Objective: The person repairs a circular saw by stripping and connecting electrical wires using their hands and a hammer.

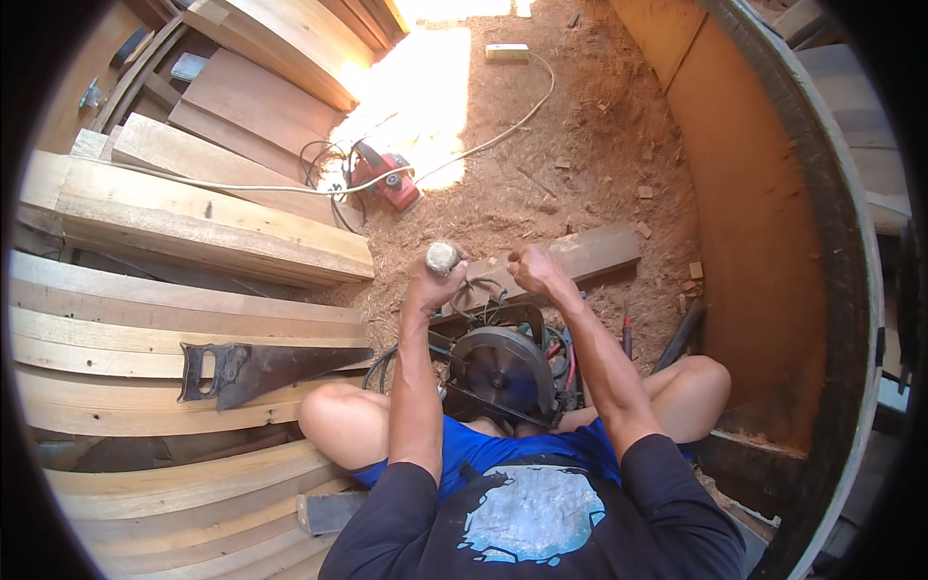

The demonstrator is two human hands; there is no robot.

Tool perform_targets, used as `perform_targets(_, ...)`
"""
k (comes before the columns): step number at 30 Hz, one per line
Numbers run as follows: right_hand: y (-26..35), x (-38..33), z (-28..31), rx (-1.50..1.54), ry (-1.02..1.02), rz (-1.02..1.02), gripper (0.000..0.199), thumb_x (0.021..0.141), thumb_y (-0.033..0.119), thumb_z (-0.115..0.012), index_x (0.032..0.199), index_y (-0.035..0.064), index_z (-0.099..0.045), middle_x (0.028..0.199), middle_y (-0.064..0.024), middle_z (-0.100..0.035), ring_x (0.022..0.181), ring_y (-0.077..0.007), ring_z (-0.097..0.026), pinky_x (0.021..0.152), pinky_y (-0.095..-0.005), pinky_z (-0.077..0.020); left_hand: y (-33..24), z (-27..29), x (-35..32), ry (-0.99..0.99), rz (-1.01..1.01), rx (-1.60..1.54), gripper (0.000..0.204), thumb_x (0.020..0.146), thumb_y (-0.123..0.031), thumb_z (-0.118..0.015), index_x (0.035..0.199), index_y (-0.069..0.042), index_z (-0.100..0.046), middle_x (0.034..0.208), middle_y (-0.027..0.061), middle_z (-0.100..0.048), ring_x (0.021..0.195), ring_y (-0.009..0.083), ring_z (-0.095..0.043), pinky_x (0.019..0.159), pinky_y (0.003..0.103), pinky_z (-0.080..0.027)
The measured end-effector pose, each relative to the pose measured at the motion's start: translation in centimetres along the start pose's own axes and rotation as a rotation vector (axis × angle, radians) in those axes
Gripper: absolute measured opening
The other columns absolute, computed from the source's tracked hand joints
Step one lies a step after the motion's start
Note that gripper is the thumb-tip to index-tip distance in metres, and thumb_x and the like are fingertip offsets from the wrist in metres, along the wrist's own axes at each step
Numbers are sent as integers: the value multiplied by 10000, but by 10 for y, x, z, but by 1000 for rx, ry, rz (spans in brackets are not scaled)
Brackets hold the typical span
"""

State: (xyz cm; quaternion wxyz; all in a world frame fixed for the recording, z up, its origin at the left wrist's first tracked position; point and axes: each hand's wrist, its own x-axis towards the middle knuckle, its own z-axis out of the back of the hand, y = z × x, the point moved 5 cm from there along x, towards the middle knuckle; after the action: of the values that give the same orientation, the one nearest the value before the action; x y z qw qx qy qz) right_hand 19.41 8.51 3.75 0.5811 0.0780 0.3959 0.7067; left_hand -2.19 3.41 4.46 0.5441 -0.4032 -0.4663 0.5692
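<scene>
Sawdust-strewn floor (599, 155), planks (193, 331) at left, brown panel (759, 242) at right, round-ended object (442, 256) clasped in left grip (438, 286), right grip (536, 271) unclear.

No words, numbers or signs can be read: none on the circular saw (497, 371), handsaw (253, 373), red tool (394, 184) or shirt (430, 530).

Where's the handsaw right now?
Head view, left side: the handsaw lies on the stacked pale planks, handle toward the picture's left edge, blade tip just beyond the person's left knee.
</scene>
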Motion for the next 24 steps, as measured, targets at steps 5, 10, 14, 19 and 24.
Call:
perform_targets(5, -34, 31, -61, -81, 67, -64, 289, 847, 244, -677, 1096, 137, -777, 1147, -230, -732, 1119, -412, -688, 954, -501, -551, -10, -3, 1, 58, -17, 5, 145, 865, 4, -729, 992, -46, -680, 906, 33, -728, 854, 112, -688, 785, 299, -574)
perform_targets(10, -56, 52, -94, -46, 89, -25, 266, 850, 276, -734, 1057, 120, -790, 1070, -221, -747, 1063, -407, -704, 914, -497, -552, -18, -8, -6, 62, -67, 38, 143, 868, -2, -707, 1005, -40, -694, 899, 30, -731, 830, 113, -687, 771, 301, -571)
perform_targets(14, -60, 58, -94, -85, 101, -91, 222, 831, 240, -733, 1007, 120, -796, 1065, -212, -751, 1060, -408, -708, 897, -507, -558, -20, -2, -9, -34, 52, -17, 146, 820, -43, -728, 964, -35, -702, 870, 49, -732, 826, 110, -684, 761, 300, -560)
perform_targets(19, -30, 47, -87, -61, 95, -2, 209, 838, 184, -696, 1017, 137, -794, 1069, -217, -749, 1050, -420, -711, 881, -522, -560, -17, 7, -10, -76, 36, 34, 142, 828, -46, -729, 967, -35, -699, 835, 46, -725, 790, 106, -678, 738, 305, -562)
perform_targets(24, -19, 51, -94, -223, 76, 120, 217, 818, 153, -646, 977, 89, -779, 1057, -243, -743, 1024, -438, -712, 858, -526, -563, -26, 6, -13, -61, -4, -8, 136, 831, -24, -723, 965, -34, -702, 876, 44, -713, 808, 110, -671, 747, 297, -555)
